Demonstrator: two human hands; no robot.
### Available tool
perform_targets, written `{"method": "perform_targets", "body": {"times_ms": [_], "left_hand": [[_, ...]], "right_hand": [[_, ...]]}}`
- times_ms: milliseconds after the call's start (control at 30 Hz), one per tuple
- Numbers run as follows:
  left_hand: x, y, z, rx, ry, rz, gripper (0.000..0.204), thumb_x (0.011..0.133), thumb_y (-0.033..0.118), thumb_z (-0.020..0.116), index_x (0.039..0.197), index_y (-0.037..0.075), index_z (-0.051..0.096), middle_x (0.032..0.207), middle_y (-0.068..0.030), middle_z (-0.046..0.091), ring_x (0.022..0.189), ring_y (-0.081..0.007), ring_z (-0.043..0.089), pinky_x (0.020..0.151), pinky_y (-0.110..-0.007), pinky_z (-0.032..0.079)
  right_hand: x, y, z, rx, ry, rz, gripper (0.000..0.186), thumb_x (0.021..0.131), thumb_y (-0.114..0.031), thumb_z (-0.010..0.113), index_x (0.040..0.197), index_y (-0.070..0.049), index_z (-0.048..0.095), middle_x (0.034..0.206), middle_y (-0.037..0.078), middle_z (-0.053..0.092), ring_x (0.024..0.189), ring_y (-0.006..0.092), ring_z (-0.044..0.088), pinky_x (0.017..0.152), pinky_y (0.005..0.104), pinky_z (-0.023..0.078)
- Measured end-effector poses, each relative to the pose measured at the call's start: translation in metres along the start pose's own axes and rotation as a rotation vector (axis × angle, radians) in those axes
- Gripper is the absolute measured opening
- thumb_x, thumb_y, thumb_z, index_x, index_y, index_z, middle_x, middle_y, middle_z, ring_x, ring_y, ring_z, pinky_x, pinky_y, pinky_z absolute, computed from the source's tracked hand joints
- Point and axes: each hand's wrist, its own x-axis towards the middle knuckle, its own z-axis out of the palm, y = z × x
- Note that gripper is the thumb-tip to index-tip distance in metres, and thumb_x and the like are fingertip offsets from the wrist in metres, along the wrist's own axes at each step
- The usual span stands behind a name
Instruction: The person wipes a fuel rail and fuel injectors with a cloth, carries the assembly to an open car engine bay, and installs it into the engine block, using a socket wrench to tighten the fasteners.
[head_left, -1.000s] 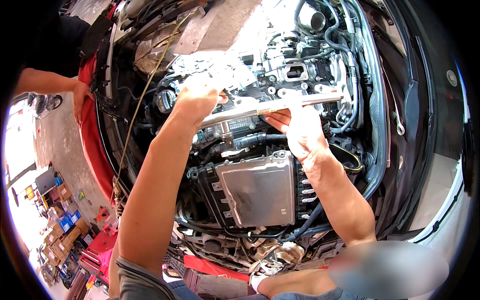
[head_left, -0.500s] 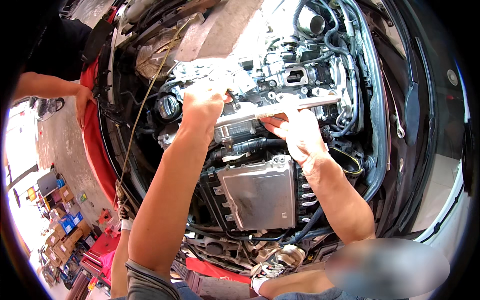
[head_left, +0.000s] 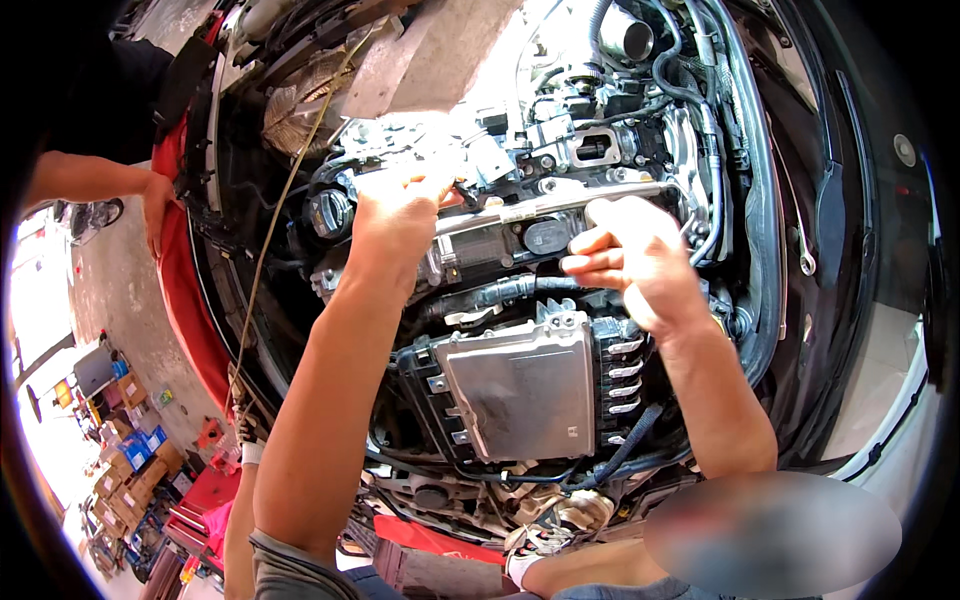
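Observation:
A long silver torque wrench [head_left: 560, 203] lies across the top of a car engine [head_left: 480, 245], slanting slightly upward to the right. My left hand [head_left: 392, 215] is closed around its left end, so the wrench's head is hidden there. Close to the right part of the bar is my right hand [head_left: 645, 255], its fingers loosely bent and apart rather than wrapped round it. The upper edge of that hand overlaps the bar, and I cannot tell whether they touch. Just left of my right fingertips, a dark oval cap [head_left: 547, 235] shows on the engine.
Nearer to me sits a flat silver control box [head_left: 520, 390] with connectors along its right side. A yellowish rod [head_left: 290, 190] slants across the left of the bay. Another person's hand [head_left: 160, 210] rests on a red cover [head_left: 190, 310]. A spanner [head_left: 805, 250] lies at the right.
My right hand has moved right and loosened from the bar, uncovering the oval cap. The wrench has shifted slightly away from me, while my left hand stays at its left end.

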Motion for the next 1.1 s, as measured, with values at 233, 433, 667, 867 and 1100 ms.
{"method": "perform_targets", "body": {"times_ms": [233,433,667,867,1100], "left_hand": [[-0.008,-0.042,-0.013,0.458,0.245,0.493,0.015,0.087,0.009,0.06,0.098,-0.002,0.061,0.085,-0.0081,0.063,0.079,-0.0153,0.058,0.07,-0.029,0.046],[0.035,-0.05,0.005,0.611,0.869,0.703,0.009,0.087,0.002,0.049,0.096,0.002,0.05,0.096,-0.0149,0.052,0.095,-0.0342,0.049,0.087,-0.044,0.036],[0.058,-0.058,0.009,0.871,0.953,0.499,0.035,0.082,0.012,0.054,0.113,-0.001,0.046,0.12,-0.0209,0.049,0.118,-0.0364,0.045,0.106,-0.048,0.03],[0.061,-0.058,0.01,0.821,0.914,0.538,0.028,0.089,0.018,0.051,0.113,0.004,0.05,0.124,-0.0144,0.05,0.126,-0.0317,0.042,0.114,-0.05,0.019],[0.063,-0.055,0.012,0.792,0.849,0.491,0.045,0.085,0.015,0.051,0.126,-0.005,0.046,0.128,-0.0192,0.047,0.126,-0.0348,0.041,0.116,-0.051,0.016]], "right_hand": [[0.038,-0.05,-0.05,-1.082,0.285,-0.517,0.034,0.088,-0.026,0.065,0.068,0.0,0.057,0.054,0.007,0.055,0.049,0.0122,0.05,0.049,0.0295,0.041],[0.116,-0.037,-0.056,-1.055,0.743,-1.173,0.019,0.083,-0.01,0.057,0.099,0.0,0.053,0.096,0.019,0.058,0.095,0.0341,0.055,0.087,0.042,0.043],[0.137,-0.008,-0.028,-1.225,0.834,-0.896,0.034,0.087,-0.011,0.056,0.113,0.0,0.039,0.116,0.022,0.045,0.118,0.0371,0.04,0.104,0.0472,0.03],[0.139,-0.012,-0.025,-1.182,0.772,-0.89,0.036,0.084,-0.007,0.057,0.116,-0.001,0.04,0.12,0.02,0.047,0.117,0.036,0.043,0.104,0.0458,0.031],[0.14,-0.013,-0.026,-1.18,0.71,-0.877,0.037,0.082,-0.006,0.059,0.115,-0.003,0.043,0.12,0.017,0.049,0.12,0.0346,0.044,0.103,0.0473,0.031]]}}
